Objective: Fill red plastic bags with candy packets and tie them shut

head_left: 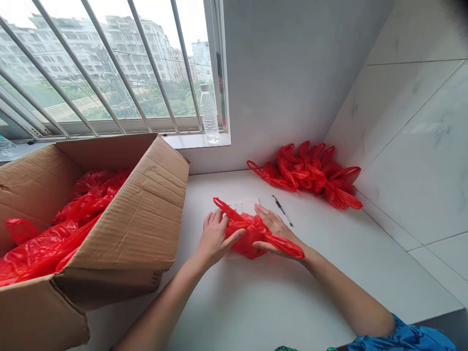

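A tied red plastic bag (249,239) lies on the white tabletop, its two handle loops sticking out to the upper left and lower right. My left hand (218,236) rests against the bag's left side, fingers apart. On the other side, my right hand (277,229) is spread against the bag, with one loop lying over its wrist. Neither hand is closed round the bag. What is inside the bag is hidden. Partly under the bag is a sheet of paper (252,201) with writing, and a black-and-clear pen (282,210) lies to its right.
A large open cardboard box (146,204) stands at the left, with several red bags (84,209) inside. Another pile of red plastic bags (310,170) lies at the back right against the wall. A clear water bottle (209,114) stands on the sill by the barred window.
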Demonstrator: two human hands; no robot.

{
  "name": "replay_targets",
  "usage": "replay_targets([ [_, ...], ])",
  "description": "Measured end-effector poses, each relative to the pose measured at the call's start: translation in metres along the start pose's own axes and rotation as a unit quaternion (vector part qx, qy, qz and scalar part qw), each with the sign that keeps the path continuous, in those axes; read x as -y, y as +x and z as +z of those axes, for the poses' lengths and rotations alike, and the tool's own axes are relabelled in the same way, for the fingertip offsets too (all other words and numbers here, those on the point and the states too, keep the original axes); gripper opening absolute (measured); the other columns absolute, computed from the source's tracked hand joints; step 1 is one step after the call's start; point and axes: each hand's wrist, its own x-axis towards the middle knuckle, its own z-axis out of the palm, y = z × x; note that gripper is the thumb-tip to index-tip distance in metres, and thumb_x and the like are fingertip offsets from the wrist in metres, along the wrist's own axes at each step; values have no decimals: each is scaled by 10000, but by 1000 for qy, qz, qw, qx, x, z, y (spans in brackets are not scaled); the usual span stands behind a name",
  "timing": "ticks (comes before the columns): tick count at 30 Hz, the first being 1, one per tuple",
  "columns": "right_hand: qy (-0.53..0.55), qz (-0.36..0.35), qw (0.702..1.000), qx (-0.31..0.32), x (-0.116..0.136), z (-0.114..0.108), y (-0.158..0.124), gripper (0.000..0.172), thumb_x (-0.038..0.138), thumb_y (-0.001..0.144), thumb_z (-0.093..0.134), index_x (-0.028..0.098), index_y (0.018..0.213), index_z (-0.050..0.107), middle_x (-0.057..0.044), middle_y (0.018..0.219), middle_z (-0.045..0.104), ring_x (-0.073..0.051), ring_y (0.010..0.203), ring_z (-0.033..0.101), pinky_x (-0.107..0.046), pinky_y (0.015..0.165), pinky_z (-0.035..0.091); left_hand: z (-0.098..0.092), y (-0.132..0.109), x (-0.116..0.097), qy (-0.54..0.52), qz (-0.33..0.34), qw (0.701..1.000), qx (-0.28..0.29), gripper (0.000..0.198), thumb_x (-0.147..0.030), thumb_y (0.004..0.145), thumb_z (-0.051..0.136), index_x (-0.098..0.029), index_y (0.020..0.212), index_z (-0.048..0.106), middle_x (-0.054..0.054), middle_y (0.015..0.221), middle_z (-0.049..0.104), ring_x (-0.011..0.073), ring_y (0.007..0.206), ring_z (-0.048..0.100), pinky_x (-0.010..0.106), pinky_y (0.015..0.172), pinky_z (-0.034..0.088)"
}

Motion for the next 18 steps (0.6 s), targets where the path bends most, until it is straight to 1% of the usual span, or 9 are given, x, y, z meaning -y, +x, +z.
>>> replay_targets([
  [2,-10,-6,1000,-12,0,15,20,870,641,925,470,198,1586,120,-151,1605,279,-273,1494,239,-530,1211,224,6,10,-8,42,70,997,-9,389,-495,957,479,-217,1201,602,115,1347,562,303,1347,433,557,1181,244],
  [3,-11,0,1000,-13,-1,21,26,854,649,929,451,191,1583,145,-153,1595,304,-275,1489,255,-530,1204,242,10,13,-9,53,92,994,-12,372,-438,980,453,-221,1258,574,108,1410,530,288,1393,391,539,1199,219],
  [4,-11,7,1000,-15,-3,27,30,850,660,927,441,186,1578,169,-152,1588,322,-277,1485,267,-530,1198,258,15,14,-8,58,105,993,-10,371,-389,998,422,-225,1309,543,99,1466,489,274,1426,357,521,1204,222],
  [6,-11,16,1000,-11,-6,35,33,864,683,915,440,178,1573,198,-144,1587,325,-279,1486,263,-525,1196,267,25,12,0,58,108,992,2,391,-341,1013,378,-227,1367,500,88,1538,415,261,1456,322,497,1190,271],
  [8,-14,23,1000,-5,-8,41,31,883,696,905,447,169,1571,205,-132,1597,306,-277,1494,240,-518,1208,245,37,8,10,56,101,993,15,395,-341,1012,369,-213,1360,506,97,1553,394,264,1461,319,495,1175,303],
  [11,-14,40,999,4,-7,44,27,886,707,901,442,167,1568,221,-114,1603,297,-270,1498,229,-509,1224,208,49,5,20,61,95,993,20,382,-339,1000,386,-184,1314,539,120,1545,402,272,1463,316,513,1182,290],
  [16,-14,58,998,23,-7,48,28,888,724,900,417,152,1559,252,-103,1603,295,-269,1498,227,-504,1227,195,57,5,21,75,96,992,15,329,-332,989,406,-168,1204,593,124,1546,401,270,1455,330,493,1189,287],
  [18,-18,58,998,25,-8,50,27,887,728,901,410,152,1558,258,-99,1604,296,-266,1500,223,-497,1230,185,59,5,21,77,101,992,15,321,-326,986,412,-166,1197,593,122,1539,412,264,1456,329,484,1195,280],
])
